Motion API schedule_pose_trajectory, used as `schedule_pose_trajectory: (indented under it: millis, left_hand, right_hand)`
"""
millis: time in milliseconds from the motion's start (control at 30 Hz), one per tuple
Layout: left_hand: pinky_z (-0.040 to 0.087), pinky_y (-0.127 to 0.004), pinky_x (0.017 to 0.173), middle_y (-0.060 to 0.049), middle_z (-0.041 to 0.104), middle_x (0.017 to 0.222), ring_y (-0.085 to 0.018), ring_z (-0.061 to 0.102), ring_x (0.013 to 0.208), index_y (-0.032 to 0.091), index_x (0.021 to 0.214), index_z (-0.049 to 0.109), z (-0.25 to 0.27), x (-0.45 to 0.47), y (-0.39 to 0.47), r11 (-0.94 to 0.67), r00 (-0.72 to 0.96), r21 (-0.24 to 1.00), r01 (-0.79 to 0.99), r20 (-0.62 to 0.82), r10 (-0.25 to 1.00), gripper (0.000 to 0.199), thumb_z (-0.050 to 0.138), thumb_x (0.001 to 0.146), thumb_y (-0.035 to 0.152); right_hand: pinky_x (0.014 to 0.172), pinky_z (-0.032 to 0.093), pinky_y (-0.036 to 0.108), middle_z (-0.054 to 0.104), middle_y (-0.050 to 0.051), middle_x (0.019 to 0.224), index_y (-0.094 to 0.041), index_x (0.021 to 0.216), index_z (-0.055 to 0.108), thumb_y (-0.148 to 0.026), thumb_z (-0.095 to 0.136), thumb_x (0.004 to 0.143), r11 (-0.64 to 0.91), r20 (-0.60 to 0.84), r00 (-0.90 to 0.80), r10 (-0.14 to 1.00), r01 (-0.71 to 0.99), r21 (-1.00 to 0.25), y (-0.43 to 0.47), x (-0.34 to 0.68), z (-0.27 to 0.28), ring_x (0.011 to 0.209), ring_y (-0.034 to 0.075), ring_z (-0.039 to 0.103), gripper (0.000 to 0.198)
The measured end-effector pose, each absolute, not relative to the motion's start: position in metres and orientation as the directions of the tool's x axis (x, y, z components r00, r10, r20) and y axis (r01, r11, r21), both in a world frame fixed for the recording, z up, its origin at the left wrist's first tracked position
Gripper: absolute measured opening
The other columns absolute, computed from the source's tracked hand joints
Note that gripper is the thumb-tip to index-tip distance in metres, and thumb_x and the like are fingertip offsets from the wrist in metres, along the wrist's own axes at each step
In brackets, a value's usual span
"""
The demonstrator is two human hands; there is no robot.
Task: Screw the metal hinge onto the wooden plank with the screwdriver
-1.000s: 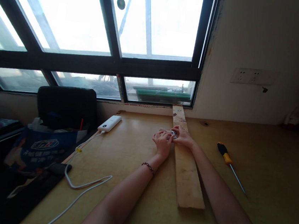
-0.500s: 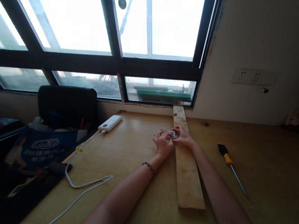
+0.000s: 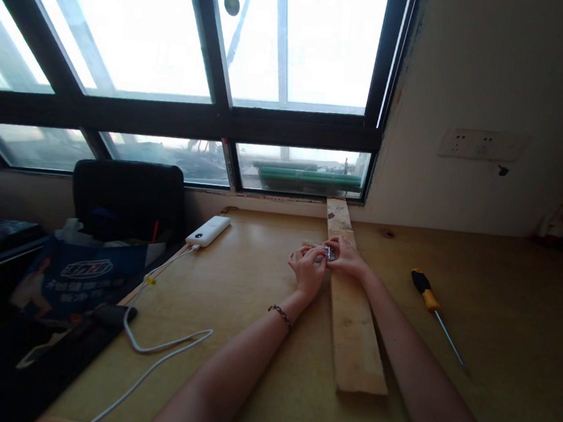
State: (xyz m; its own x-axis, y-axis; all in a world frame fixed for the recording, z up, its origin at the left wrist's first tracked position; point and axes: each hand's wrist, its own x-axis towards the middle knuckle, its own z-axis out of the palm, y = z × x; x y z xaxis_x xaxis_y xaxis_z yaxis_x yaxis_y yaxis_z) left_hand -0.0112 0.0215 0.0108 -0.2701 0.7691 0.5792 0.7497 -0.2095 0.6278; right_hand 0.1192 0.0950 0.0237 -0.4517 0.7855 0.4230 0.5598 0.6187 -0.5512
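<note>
Between the fingers of both hands is a small silver metal piece point(image 3: 330, 252) with dark marks like holes and a bright bar, which looks like a hinge. My left hand point(image 3: 308, 267) has its fingers curled against the left side of the piece. From the right, my right hand point(image 3: 348, 257) pinches its other edge with thumb and fingers. Both hands are over the far half of a long wooden board point(image 3: 356, 340), which runs across the table towards the window. Fingers cover part of the metal piece.
A screwdriver point(image 3: 426, 292) with a black and yellow handle lies on the table point(image 3: 252, 396) to the right. At left are a white power bank point(image 3: 207, 231) and its white cable point(image 3: 161, 348). Beyond the left edge stand a black chair point(image 3: 127, 188) and a blue bag point(image 3: 83, 277).
Both hands stay at the same spot with the metal piece between them. The view has shifted very slightly; the board and the screwdriver lie as before.
</note>
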Motion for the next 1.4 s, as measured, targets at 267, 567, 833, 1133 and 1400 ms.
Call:
schedule_pose_trajectory:
  millis: [267,567,833,1133,1400]
  left_hand:
    - [0.014,-0.047,0.1,0.0,0.067,0.086,-0.021,0.05,0.101,0.027,0.077,0.064,0.011,-0.008,0.024,-0.161,-0.339,0.672,0.723,0.548,0.765,0.007,0.059,0.074,0.029]
    - [0.009,-0.049,0.102,0.002,0.067,0.095,-0.02,0.05,0.107,0.029,0.081,0.065,0.009,-0.011,0.024,-0.217,-0.293,0.656,0.723,0.575,0.764,0.009,0.058,0.075,0.029]
    - [0.006,-0.05,0.103,0.001,0.066,0.102,-0.019,0.046,0.115,0.03,0.089,0.064,0.008,-0.013,0.025,-0.291,-0.208,0.627,0.723,0.598,0.774,0.016,0.054,0.079,0.024]
    - [0.012,-0.048,0.102,-0.001,0.065,0.098,-0.02,0.051,0.107,0.026,0.08,0.064,0.006,-0.013,0.029,-0.25,-0.293,0.692,0.678,0.566,0.77,0.007,0.059,0.075,0.028]
    - [0.018,-0.044,0.1,0.001,0.065,0.086,-0.018,0.055,0.093,0.023,0.079,0.06,0.008,-0.013,0.032,-0.226,-0.36,0.711,0.666,0.572,0.737,0.013,0.066,0.069,0.029]
  right_hand:
    - [0.091,0.038,0.038,0.057,0.008,0.109,-0.019,0.103,0.051,-0.036,0.072,0.055,0.614,0.427,-0.441,0.789,0.56,-0.556,0.091,0.119,0.026,0.103,0.025,0.052,0.055]
    - [0.092,0.037,0.039,0.057,0.009,0.108,-0.018,0.102,0.052,-0.035,0.072,0.054,0.619,0.432,-0.442,0.786,0.571,-0.539,0.093,0.118,0.024,0.102,0.024,0.052,0.055]
    - [0.091,0.038,0.038,0.057,0.008,0.108,-0.019,0.102,0.053,-0.031,0.071,0.053,0.612,0.424,-0.442,0.791,0.576,-0.542,0.092,0.118,0.026,0.102,0.024,0.052,0.054]
    - [0.088,0.039,0.037,0.058,0.008,0.107,-0.018,0.102,0.052,-0.035,0.072,0.054,0.623,0.44,-0.441,0.782,0.571,-0.535,0.093,0.118,0.024,0.1,0.024,0.053,0.055]
    - [0.09,0.038,0.038,0.058,0.008,0.108,-0.019,0.104,0.053,-0.042,0.072,0.055,0.618,0.428,-0.447,0.786,0.587,-0.523,0.088,0.117,0.029,0.102,0.024,0.051,0.058]
